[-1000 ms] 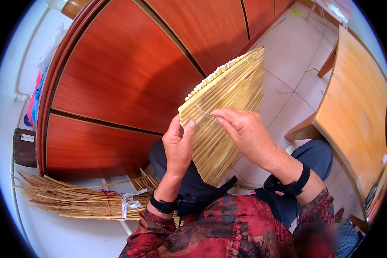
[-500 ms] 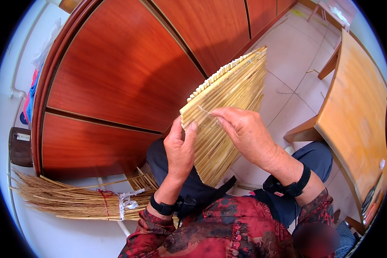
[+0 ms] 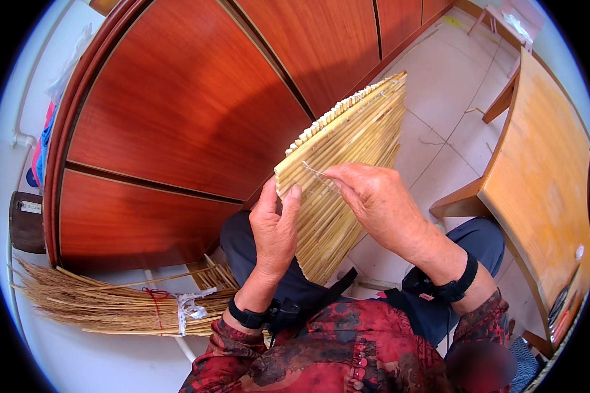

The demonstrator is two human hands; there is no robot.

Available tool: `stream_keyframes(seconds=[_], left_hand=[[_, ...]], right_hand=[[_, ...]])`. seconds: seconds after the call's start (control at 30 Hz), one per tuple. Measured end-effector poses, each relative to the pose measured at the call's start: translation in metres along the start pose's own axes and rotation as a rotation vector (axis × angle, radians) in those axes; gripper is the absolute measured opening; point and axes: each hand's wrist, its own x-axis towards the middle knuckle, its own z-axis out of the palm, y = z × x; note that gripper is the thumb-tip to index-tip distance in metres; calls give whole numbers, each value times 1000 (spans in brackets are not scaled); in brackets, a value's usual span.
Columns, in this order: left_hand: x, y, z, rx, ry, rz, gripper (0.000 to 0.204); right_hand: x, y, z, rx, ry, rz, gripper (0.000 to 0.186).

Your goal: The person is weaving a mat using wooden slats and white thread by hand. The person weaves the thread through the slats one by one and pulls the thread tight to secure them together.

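A stiff panel of pale yellow stalks (image 3: 354,154), laid side by side in rows, stands tilted in front of me above my knees. My left hand (image 3: 273,223) grips its lower left corner, the thumb on the near face and the fingers behind the edge. Over the near face, my right hand (image 3: 370,190) pinches a thin whitish thread (image 3: 313,169) between thumb and forefinger. The thread runs taut to the stalks close to the upper left edge. Where it passes behind the panel is hidden.
A bundle of dry stalks (image 3: 121,301), tied with red string and a white strip, lies at the left. Red-brown wooden panels (image 3: 183,98) rise behind the work. To the right stands a wooden table (image 3: 537,170) with tools near its near end. Stalk scraps lie on the tiled floor (image 3: 439,131).
Both hands and the panel stay almost in place. My right hand has shifted very slightly, still pinching the thread, and the whole view has turned a little.
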Motion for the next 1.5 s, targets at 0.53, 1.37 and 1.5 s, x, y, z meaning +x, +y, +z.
stream_keyframes(seconds=[0.53,1.37,1.5], left_hand=[[-4,9,6,-45,13,5,29],[-61,16,38,37,-145,349,42],[-54,17,35,127,-207,292,36]], right_hand=[[5,-7,-11,-92,-47,-13,9],[-74,-58,-66,-206,-112,263,15],[-77,-57,-65,-200,-101,275,15]])
